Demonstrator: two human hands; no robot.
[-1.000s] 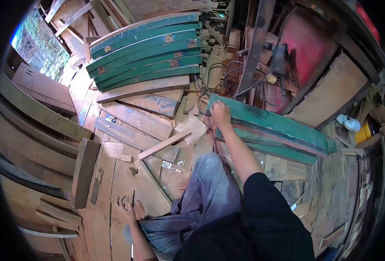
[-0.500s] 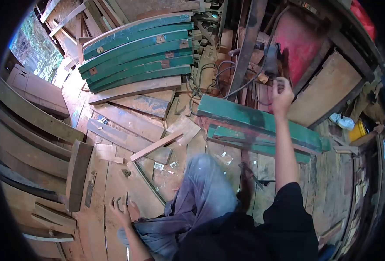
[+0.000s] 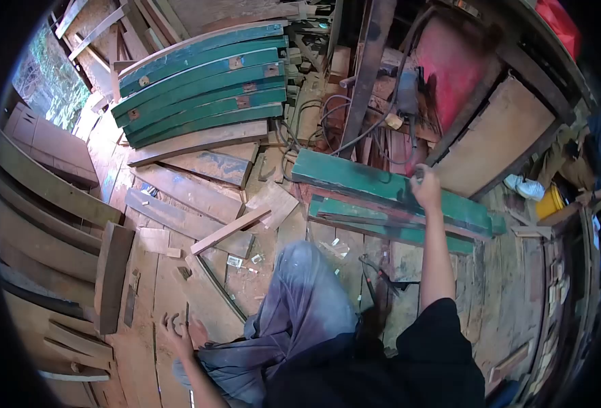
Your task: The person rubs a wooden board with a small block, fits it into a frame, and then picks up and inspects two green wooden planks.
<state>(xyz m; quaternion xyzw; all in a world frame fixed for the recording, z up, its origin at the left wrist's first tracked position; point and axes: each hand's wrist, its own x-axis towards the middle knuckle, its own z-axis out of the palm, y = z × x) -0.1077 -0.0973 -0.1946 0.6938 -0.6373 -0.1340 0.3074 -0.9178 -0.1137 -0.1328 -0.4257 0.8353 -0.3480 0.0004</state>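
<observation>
My right hand [image 3: 425, 188] overlaps the upper green-painted beam [image 3: 355, 178], its fingers curled in near the beam's top edge. I cannot tell what, if anything, is inside that grip. More green beams [image 3: 389, 226] lie just under this one. Low on the left, beside my bent leg, my left hand [image 3: 177, 336] has curled fingers around a thin dark stick [image 3: 187, 313] that points upward. Above the right hand, a grey device [image 3: 407, 92] with a cord hangs against the dark frame.
Curved green planks [image 3: 205, 85] are stacked at the upper left. Brown curved timbers [image 3: 49, 224] line the left side. A wood strip [image 3: 232, 231] and bare boards lie before my knee; pliers-like tool handles [image 3: 375, 272] rest beside it. A yellow bucket [image 3: 551, 202] stands at the right.
My right hand has come down from beside the hanging grey device to the upper green beam. The left hand keeps its pose. The view has shifted slightly.
</observation>
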